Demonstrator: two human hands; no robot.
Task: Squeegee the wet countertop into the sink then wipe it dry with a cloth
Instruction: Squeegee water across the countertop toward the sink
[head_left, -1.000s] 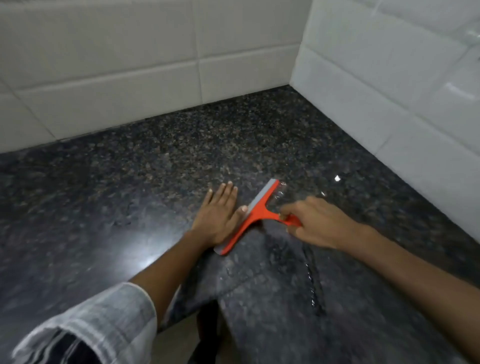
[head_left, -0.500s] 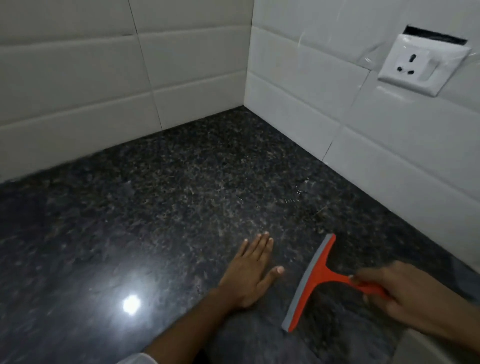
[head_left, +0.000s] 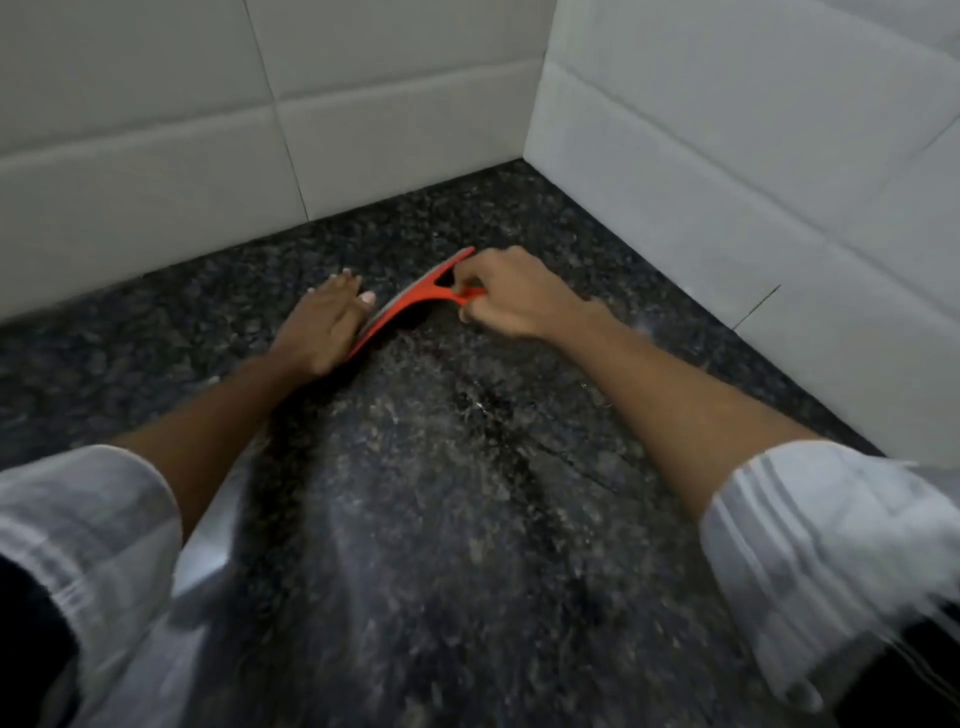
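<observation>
One squeegee (head_left: 410, 304) is gripped at its handle by the right hand (head_left: 511, 296). The left hand (head_left: 324, 327) is laid flat on the table (head_left: 441, 519), fingers (head_left: 345, 283) straight, beside the blade.

A home kitchen corner, seen from above. A dark speckled granite countertop (head_left: 467, 519) ran beneath both hands and met glossy white wall tiles (head_left: 156, 156) beyond the fingertips, with a second tiled wall (head_left: 753, 156) past the right hand. Wet streaks glistened on the stone between the forearms.
</observation>
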